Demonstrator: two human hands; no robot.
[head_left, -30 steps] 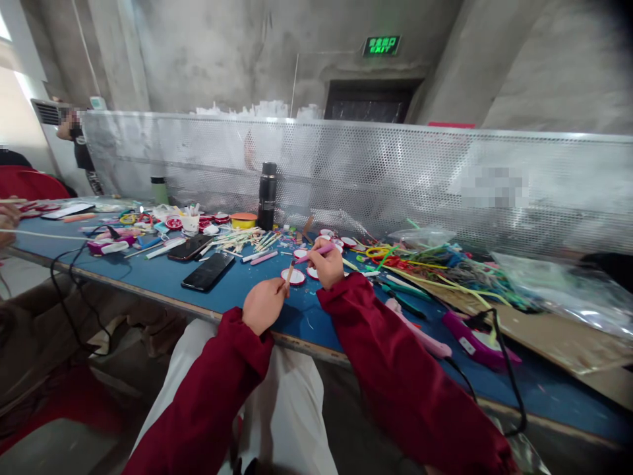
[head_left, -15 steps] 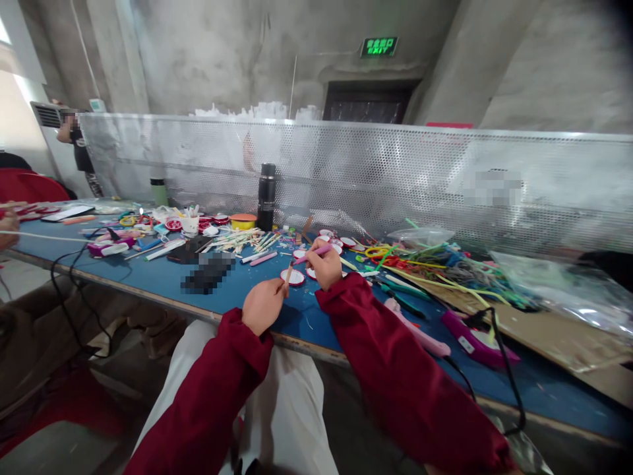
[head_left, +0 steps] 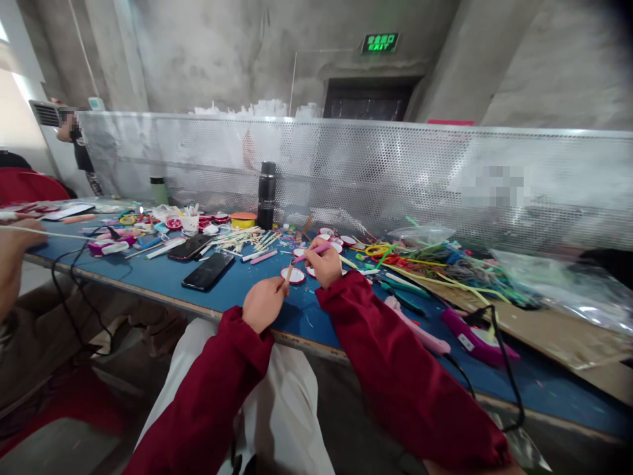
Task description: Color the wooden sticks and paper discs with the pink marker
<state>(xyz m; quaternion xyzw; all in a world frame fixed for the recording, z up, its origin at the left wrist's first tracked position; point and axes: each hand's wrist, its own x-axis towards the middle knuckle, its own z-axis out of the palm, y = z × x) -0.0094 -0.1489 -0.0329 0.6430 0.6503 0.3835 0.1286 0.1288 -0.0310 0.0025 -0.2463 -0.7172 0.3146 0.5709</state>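
Note:
My left hand is closed in a pinch on a thin beige stick, which stands nearly upright over the table's front part. My right hand grips a pink-purple marker pen, its tip pointing left, close to the stick's top; whether they touch I cannot tell. Behind the stick lies a round white disc with a red rim, and several similar discs sit beyond my right hand. Capped markers, one of them pink, lie to the left on the blue table.
Two phones, the nearer one black, lie left of my hands. A black bottle stands behind. To the right are a pink glue gun, a purple corded device and tangled colored strands. Another person's hand is far left.
My hands, the stick and the marker pen hold almost the same position. At the far left, the other person's hand has come further into view.

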